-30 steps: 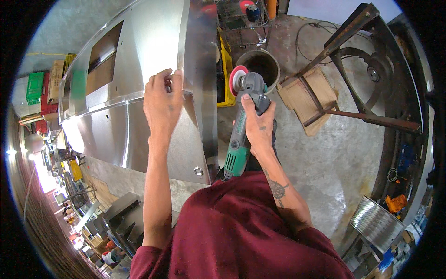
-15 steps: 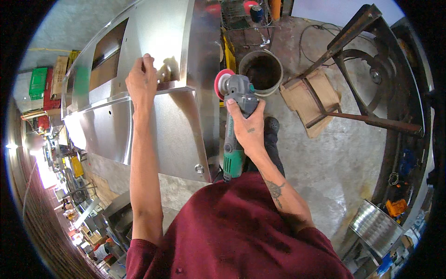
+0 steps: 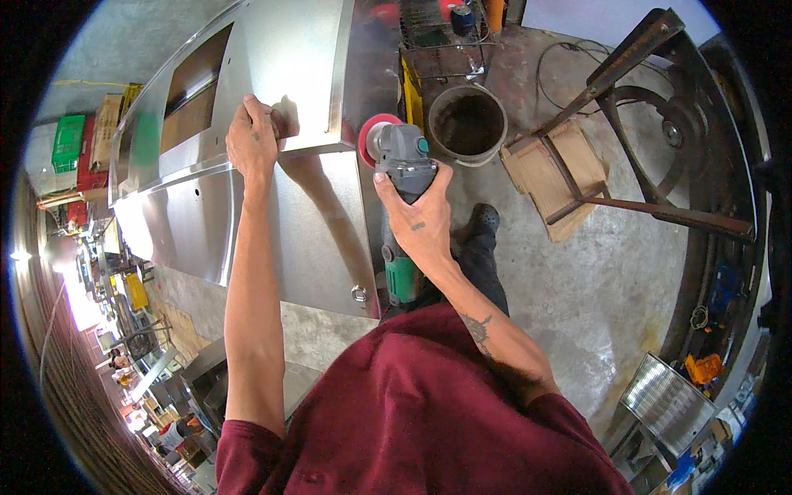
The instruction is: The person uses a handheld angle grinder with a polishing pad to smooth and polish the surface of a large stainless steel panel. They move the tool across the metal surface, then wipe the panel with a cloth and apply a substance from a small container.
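My right hand (image 3: 418,223) is wrapped round the dark head of an angle grinder (image 3: 403,276) with a green rear body. Its red-rimmed disc (image 3: 367,140) is at the right side of a shiny sheet-metal cabinet (image 3: 309,210), close to the corner of the upper edge; whether it touches the metal I cannot tell. My left hand (image 3: 252,140) lies closed on the cabinet's upper panel, near the front edge, with its fingers curled. What is inside those fingers, if anything, is hidden. A rectangular opening (image 3: 196,87) is cut in the panel farther left.
A bucket (image 3: 502,140) stands just right of the grinder, below a wire rack (image 3: 445,37). Right of it are flattened cardboard (image 3: 569,181) and a rusty metal frame (image 3: 660,210). My shoe (image 3: 485,221) is on the concrete floor. Green and red crates (image 3: 68,143) sit far left.
The grinder has moved left in my right hand, and its disc has come against or over the cabinet's right side. My left hand has shifted slightly, still closed on the panel.
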Demonstrator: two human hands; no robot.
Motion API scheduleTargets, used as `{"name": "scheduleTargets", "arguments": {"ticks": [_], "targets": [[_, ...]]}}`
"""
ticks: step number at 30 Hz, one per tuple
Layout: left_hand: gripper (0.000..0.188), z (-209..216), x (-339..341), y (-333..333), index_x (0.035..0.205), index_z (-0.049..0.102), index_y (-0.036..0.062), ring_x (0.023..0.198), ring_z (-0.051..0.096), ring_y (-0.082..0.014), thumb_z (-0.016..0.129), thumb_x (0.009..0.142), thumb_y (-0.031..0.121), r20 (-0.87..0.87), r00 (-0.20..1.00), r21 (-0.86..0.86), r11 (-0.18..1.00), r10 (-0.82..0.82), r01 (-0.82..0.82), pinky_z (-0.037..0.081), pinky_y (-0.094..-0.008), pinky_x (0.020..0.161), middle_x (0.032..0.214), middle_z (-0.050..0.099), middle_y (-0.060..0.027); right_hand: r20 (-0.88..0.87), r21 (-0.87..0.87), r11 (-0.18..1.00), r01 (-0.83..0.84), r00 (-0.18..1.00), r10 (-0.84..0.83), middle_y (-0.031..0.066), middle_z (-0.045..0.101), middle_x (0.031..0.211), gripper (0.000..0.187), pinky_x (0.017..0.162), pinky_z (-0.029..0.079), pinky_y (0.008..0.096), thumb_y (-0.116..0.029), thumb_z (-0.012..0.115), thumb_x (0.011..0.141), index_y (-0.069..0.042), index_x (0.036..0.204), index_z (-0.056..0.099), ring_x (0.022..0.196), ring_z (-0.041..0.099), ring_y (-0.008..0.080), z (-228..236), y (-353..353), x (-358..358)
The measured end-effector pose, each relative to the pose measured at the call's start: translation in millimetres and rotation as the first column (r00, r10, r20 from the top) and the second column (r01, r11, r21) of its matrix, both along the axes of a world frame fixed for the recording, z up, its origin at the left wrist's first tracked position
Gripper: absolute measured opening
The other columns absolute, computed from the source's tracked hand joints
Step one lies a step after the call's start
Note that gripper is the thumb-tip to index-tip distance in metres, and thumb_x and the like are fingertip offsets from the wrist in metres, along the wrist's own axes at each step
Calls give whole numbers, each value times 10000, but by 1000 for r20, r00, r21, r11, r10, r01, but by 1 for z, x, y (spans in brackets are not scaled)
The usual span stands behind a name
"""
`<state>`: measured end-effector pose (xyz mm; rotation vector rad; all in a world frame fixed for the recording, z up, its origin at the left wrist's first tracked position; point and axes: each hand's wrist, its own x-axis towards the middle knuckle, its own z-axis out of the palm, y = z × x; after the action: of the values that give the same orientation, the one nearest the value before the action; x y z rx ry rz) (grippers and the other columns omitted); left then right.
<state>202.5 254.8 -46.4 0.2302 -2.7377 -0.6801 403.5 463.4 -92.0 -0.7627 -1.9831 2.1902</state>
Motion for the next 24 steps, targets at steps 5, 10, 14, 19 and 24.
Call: {"name": "scheduleTargets", "arguments": {"ticks": [5,10,14,19,24], "targets": [[650,0,2,1,980,829,67,748,747,-271,404,1197,509,-49,999,-21,1000,-13,12,564,-453,808,722,752,-77,0,-19,1000,-10,1000,10,226,749,1076,774,894,599,452,-434,861,1013,41,1434,419,952,763,311,0,-3,0],[646,2,1,1,967,826,59,742,745,-278,408,1194,496,-42,999,-12,1000,-24,24,563,-455,811,714,747,-84,14,-7,1000,-10,1000,10,224,747,1085,767,893,599,446,-431,859,1014,40,1430,420,958,759,302,-1,-6,-1],[645,1,1,1,963,827,62,743,746,-285,405,1192,492,-22,999,-10,1000,-29,29,563,-462,813,712,745,-88,5,-10,1000,5,1000,-5,226,744,1082,763,897,599,444,-423,864,1013,42,1424,420,959,757,301,4,-8,-1],[647,-1,0,1,968,829,55,743,745,-286,406,1192,490,-28,999,3,1000,-16,16,560,-460,807,728,752,-93,-1,-20,1000,10,1000,-10,228,741,1080,765,904,599,445,-423,866,1015,47,1421,418,962,757,303,3,-11,-1],[633,-4,-2,-5,973,832,67,697,724,-228,428,1202,499,-50,998,2,999,-36,37,544,-412,748,695,735,-68,30,-34,999,16,999,-15,218,744,1079,766,893,600,444,-429,866,1016,50,1413,420,950,755,291,1,-12,0]]}}
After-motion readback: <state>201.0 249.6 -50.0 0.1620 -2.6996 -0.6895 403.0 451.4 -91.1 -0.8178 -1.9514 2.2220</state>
